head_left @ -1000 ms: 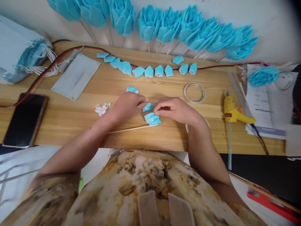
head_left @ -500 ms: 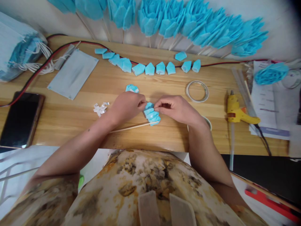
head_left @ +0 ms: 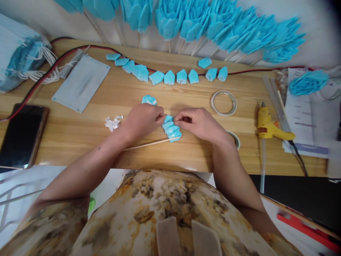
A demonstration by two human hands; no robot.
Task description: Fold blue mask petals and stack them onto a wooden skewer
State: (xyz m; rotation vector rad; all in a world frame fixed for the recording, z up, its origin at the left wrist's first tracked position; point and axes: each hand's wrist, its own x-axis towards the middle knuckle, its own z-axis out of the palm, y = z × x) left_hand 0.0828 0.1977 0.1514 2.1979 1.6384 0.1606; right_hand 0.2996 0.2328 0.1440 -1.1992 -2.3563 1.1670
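Between my hands lies a row of overlapping blue folded petals (head_left: 172, 128) on the wooden table. My left hand (head_left: 147, 119) is closed, its fingertips at the upper left end of that row. With thumb and index finger pinched, my right hand (head_left: 195, 122) touches the row's right edge. What either pinch holds, beyond the petal edges, is too small to make out. A thin wooden stick (head_left: 149, 144) lies with its right end across the lowest petal. Just behind my left hand sits another blue folded piece (head_left: 149, 100). Small white tape pieces (head_left: 113, 123) lie left of my left wrist.
Single blue petals (head_left: 169, 77) line the back. Blue paper flowers (head_left: 170, 19) on sticks stand against the wall. A tape roll (head_left: 223, 103) and a yellow glue gun (head_left: 263, 122) lie right. Left are a phone (head_left: 22, 135), a flat mask (head_left: 81, 83) and a red-black cable (head_left: 54, 67).
The view has shifted very slightly. Both hands stay at the petal row in almost the same pose.
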